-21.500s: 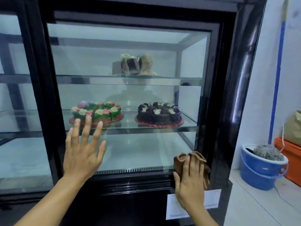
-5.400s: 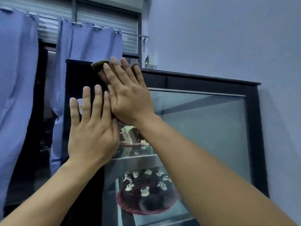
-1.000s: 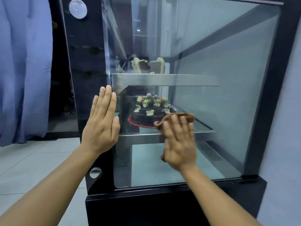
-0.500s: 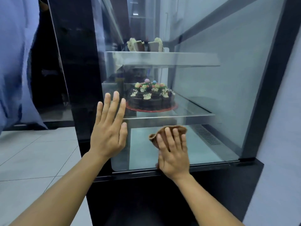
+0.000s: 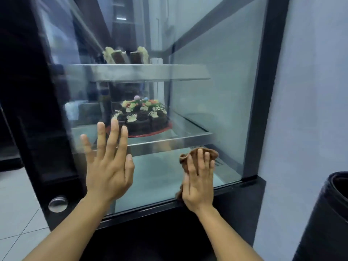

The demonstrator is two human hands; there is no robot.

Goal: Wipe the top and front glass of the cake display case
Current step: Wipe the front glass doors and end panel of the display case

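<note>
Now, crumpled brown cloth (image 5: 197, 157): soft, limp; pressed under flat right hand (image 5: 198, 182).
Left hand (image 5: 108, 166): spread open on clear glass pane (image 5: 160, 176).

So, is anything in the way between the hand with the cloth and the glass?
Nothing visible. The right hand presses the brown cloth straight onto the glass; the left hand lies apart, to its side.
</note>
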